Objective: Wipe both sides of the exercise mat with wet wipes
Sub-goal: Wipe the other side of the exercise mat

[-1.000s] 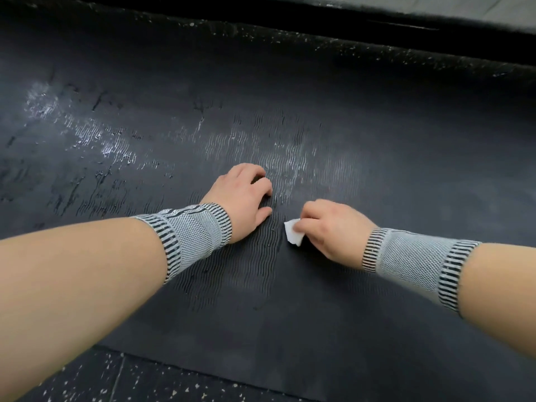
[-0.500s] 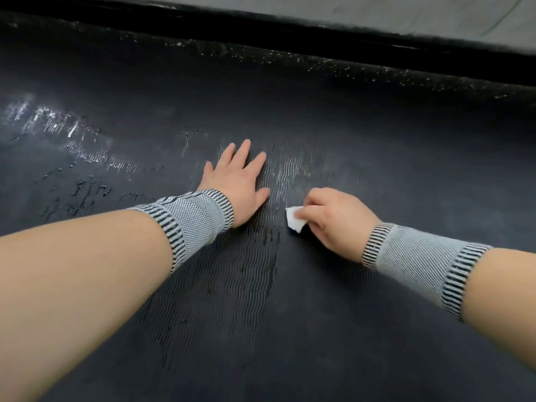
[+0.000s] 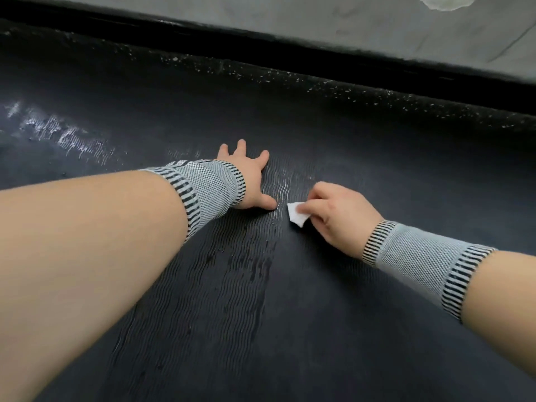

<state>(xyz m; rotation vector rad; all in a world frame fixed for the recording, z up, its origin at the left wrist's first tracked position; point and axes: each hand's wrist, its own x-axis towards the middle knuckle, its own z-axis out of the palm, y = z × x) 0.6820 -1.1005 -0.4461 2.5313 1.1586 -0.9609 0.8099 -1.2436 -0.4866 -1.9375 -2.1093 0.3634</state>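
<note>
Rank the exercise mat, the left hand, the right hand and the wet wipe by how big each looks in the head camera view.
1. exercise mat, by far the largest.
2-3. left hand and right hand: alike, so unranked.
4. wet wipe, smallest, partly hidden under the right fingers.

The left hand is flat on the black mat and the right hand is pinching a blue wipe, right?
Not quite: the wipe is white, not blue, as the head view shows. The rest holds: the left hand lies flat on the black mat, and the right hand pinches the wipe.
</note>
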